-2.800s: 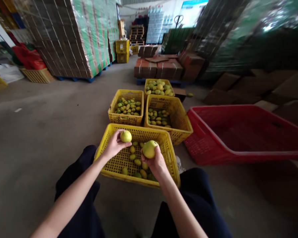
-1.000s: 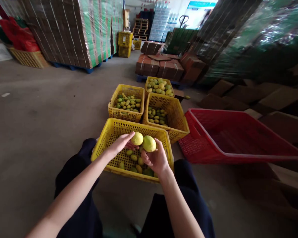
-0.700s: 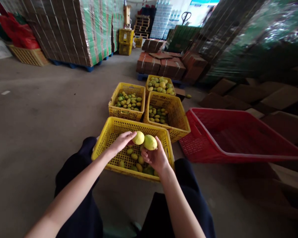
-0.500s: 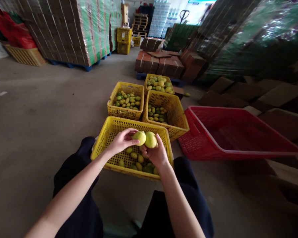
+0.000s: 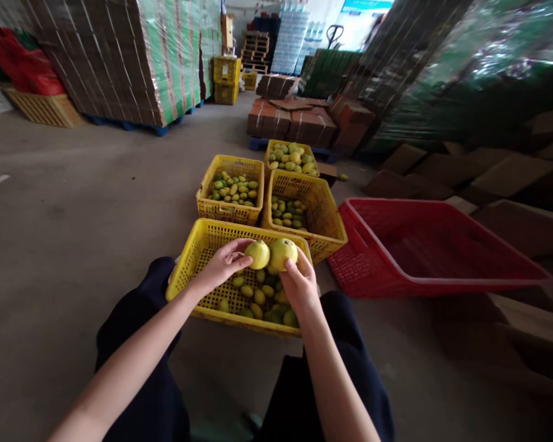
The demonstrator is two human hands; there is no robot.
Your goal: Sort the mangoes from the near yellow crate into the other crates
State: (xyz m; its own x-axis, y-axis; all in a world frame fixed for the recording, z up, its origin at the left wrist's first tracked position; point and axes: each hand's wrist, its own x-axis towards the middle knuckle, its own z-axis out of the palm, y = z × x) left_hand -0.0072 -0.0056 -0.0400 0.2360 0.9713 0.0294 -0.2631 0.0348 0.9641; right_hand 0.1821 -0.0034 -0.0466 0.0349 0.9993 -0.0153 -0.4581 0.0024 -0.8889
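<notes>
Yellow-green smaller fruit (image 5: 258,254) sits at the left hand (image 5: 222,264), held between thumb and fingers. Larger fruit (image 5: 284,252) sits at the tips of the right hand (image 5: 300,283), thumb pressed on its near side. Both are raised over the near crate (image 5: 239,320), side by side; cannot tell whether they touch.

Count: two hands, one fruit each. Four yellow crates close by: near crate, left crate (image 5: 230,212), right crate (image 5: 326,212), farthest crate (image 5: 268,153), all with fruit inside. One red basket (image 5: 357,264) to the right. One stray fruit (image 5: 343,177) on the floor (image 5: 120,245), right of the farthest crate.

Hard to make out: loose fruits (image 5: 246,291) in the near crate, partly behind the right hand, so no sure tally. Right fingers mostly hidden behind the larger fruit. Forearms cut off at the bottom edge. Cardboard (image 5: 511,178) at right dim, blurred.
</notes>
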